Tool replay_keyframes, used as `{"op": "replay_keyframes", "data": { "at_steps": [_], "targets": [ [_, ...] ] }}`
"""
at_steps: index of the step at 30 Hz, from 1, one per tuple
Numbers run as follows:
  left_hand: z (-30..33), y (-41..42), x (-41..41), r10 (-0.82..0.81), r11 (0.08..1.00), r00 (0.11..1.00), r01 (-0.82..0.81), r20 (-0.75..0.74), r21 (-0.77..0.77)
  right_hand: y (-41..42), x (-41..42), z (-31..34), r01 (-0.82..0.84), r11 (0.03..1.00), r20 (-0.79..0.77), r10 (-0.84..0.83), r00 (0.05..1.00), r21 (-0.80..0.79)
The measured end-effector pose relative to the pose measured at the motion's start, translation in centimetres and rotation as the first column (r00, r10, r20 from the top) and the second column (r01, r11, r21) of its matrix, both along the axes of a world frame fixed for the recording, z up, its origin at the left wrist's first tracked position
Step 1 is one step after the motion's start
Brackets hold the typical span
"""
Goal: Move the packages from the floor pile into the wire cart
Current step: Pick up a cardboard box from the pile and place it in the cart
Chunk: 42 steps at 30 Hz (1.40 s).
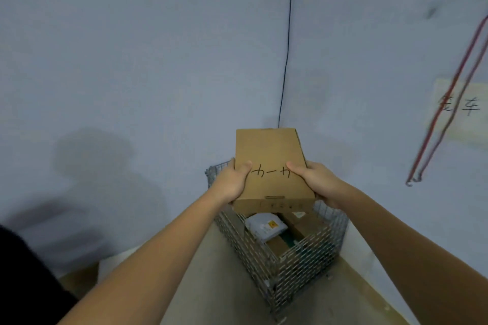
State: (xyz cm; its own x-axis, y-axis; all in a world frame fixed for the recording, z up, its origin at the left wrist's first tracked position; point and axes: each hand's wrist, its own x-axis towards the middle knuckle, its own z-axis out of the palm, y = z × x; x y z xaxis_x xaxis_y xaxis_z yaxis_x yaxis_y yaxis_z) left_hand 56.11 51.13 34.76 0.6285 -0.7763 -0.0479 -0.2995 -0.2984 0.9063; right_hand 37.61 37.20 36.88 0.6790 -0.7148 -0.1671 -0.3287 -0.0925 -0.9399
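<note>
Looking down, I see the blue wall (132, 60) first, meeting in a corner with a thin black cable (286, 60) running down it. A paper sign (459, 111) and two red cords (443, 103) hang on the right.

Next is the cart (303, 258), pushed into that corner on the gray floor (211, 285). It has wire sides and an open top. Some packages already lie inside, a white one (265, 227) and brown ones beside it.

Then comes the box (269, 166). It is brown card with black writing, and I hold it in the air right over the cart's top.

My left hand (233, 182) grips its left edge, thumb on top and fingers curled under. My right hand (317, 179) grips the right edge the same way.

I think the job now is to put the box in. To do it well, I should keep it level, lower it between the wire walls, and aim for the free spot next to the white package. I should let go only when it rests on something, so it does not drop hard.
</note>
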Motion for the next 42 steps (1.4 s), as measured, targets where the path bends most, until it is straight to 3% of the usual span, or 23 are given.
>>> {"op": "replay_keyframes", "data": {
  "at_steps": [10, 18, 26, 35, 42],
  "targets": [
    [-1.1, -0.8, 11.9, 0.060, 0.998, 0.998, -0.060, 0.017, -0.022, -1.5, 12.2, -0.9, -0.080, 0.997, -0.001, 0.080, 0.997, 0.001],
    [-3.0, -5.4, 19.7, 0.139, 0.990, 0.990, -0.139, 0.032, -0.013, -7.1, 21.5, -2.2, -0.197, 0.971, -0.068, 0.189, 0.980, -0.136],
    [-3.8, -12.7, 28.1, 0.144, 0.989, 0.989, -0.142, 0.030, -0.046, -13.0, 29.4, -3.3, -0.101, 0.985, -0.044, 0.096, 0.994, -0.142],
    [-5.4, -23.6, 36.1, -0.126, 0.992, 0.990, 0.124, 0.071, 0.024, -19.7, 34.3, -5.8, 0.119, 0.990, -0.008, -0.120, 0.993, -0.070],
    [-11.4, -34.4, 33.7, -0.454, 0.886, 0.891, 0.449, 0.021, 0.118, -23.9, 29.9, -11.3, 0.391, 0.918, -0.126, -0.396, 0.909, -0.068]
  ]
}}
